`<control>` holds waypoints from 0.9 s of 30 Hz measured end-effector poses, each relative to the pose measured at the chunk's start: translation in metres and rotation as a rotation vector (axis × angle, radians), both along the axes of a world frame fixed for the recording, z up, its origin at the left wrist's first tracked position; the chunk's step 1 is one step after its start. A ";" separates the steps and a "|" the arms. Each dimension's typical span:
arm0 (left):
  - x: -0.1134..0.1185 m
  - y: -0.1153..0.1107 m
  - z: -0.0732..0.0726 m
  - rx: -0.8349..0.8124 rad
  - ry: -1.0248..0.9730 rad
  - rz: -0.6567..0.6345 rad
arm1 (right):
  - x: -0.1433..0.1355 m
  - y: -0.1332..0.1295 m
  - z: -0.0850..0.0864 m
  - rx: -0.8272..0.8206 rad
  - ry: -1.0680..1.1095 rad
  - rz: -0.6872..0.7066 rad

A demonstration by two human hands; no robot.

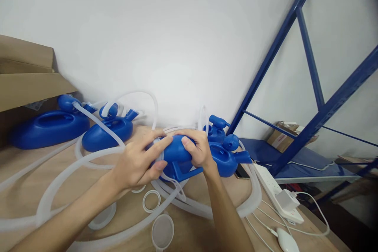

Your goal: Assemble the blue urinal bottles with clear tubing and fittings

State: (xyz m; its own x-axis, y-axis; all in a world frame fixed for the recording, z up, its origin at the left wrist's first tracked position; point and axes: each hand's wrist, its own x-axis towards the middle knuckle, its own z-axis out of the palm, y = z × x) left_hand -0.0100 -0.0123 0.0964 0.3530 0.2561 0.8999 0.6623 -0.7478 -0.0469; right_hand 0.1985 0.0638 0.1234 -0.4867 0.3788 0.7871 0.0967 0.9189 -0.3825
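Note:
My left hand (134,161) is wrapped round the left end of a blue plastic urinal bottle (177,149), where a whitish cap or ring shows partly under the fingers. From the right, my right hand (197,147) grips the same bottle, thumb laid over its top. A blue handle sticks out below, and a thin white strap loop (180,191) hangs beneath. Just under the hands lie a white ring (151,201) and a round translucent cap (163,231) with a tab. Another pale lid (102,216) is partly hidden by my left forearm.
Other blue bottles (50,128) (110,133) with pale hoses stand at left, more (223,159) at right. A thick hose (56,181) loops across the table. A cardboard box (26,67), power strip (265,181), phone (242,171) and blue metal rack (276,47) surround the workspace.

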 end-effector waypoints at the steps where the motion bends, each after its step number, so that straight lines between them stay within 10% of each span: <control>1: 0.000 -0.001 0.003 -0.075 0.019 -0.033 | 0.001 0.001 0.001 -0.028 -0.014 0.011; 11: -0.008 -0.014 0.029 -0.416 -0.165 0.029 | 0.025 -0.008 0.021 0.051 0.178 -0.099; 17: -0.005 -0.015 0.037 -0.383 -0.316 0.137 | 0.029 -0.031 0.034 0.203 -0.275 -0.196; 27: 0.006 -0.024 0.031 -0.439 -0.323 0.187 | 0.012 -0.022 0.023 0.096 -0.243 0.028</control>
State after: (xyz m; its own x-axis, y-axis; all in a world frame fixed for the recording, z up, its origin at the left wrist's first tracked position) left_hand -0.0038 -0.0359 0.1279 -0.0095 0.6620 0.7495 0.7142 -0.5201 0.4684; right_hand 0.2106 0.0413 0.1464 -0.6747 0.2921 0.6778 0.1492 0.9534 -0.2624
